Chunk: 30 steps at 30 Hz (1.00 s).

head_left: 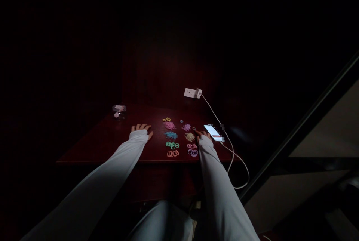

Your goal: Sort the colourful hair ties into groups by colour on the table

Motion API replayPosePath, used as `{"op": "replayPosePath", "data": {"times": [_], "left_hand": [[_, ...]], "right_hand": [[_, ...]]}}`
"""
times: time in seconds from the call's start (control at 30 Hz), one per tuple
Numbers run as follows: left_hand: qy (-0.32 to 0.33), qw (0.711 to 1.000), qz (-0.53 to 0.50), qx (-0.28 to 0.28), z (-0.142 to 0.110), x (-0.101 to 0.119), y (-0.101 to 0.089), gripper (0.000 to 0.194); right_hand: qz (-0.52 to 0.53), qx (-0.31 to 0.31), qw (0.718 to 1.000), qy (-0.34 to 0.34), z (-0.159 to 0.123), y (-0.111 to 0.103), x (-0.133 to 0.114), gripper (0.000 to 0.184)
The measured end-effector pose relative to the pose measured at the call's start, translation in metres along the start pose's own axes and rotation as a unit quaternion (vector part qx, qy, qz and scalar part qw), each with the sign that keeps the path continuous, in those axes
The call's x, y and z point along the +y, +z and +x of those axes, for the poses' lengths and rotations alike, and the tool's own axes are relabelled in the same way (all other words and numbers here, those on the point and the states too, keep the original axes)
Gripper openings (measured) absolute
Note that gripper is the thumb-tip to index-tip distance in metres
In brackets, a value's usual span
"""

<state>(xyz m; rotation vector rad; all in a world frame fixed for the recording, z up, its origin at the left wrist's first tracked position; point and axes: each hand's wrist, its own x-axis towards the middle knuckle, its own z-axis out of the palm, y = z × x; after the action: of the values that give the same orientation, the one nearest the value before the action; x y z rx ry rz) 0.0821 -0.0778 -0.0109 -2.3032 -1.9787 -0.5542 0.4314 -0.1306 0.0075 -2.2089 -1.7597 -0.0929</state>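
Note:
My left hand [142, 129] lies open on the dark red table, fingers spread, holding nothing. At the right, my right hand [203, 135] rests with its index finger stretched toward a pale hair tie [194, 128]; whether it touches the tie I cannot tell. Between the hands are two columns of sorted bands. The left column has yellow hair ties [166, 119], pink small bands [169, 125], blue small bands [171, 135], green hair ties [172, 145] and orange hair ties [173, 153]. The right has a blue hair tie [181, 121], purple bands [186, 127], cream bands [190, 136], pink ties [192, 146] and lilac ties [192, 153].
A lit phone [213, 132] lies just right of my right hand. Its white cable [232, 147] hangs past the table edge and links to a charger in the wall socket [192, 92]. A clear round container [119, 110] stands at the back left of the table [95, 142].

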Motion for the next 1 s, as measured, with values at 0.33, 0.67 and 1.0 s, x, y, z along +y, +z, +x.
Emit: {"op": "replayPosePath", "data": {"times": [0.33, 0.67, 1.0], "left_hand": [[0.015, 1.0, 0.011, -0.001, 0.007, -0.009, 0.013, 0.051], [0.012, 1.0, 0.019, -0.004, 0.002, -0.003, 0.006, 0.05], [0.009, 0.999, 0.028, -0.014, -0.002, 0.001, -0.001, 0.051]], "right_hand": [[-0.034, -0.001, 0.999, -0.001, 0.008, 0.002, -0.005, 0.056], [-0.035, 0.0, 0.999, -0.002, 0.01, 0.001, -0.008, 0.056], [-0.035, -0.003, 0.999, -0.008, 0.012, -0.001, -0.006, 0.057]]}}
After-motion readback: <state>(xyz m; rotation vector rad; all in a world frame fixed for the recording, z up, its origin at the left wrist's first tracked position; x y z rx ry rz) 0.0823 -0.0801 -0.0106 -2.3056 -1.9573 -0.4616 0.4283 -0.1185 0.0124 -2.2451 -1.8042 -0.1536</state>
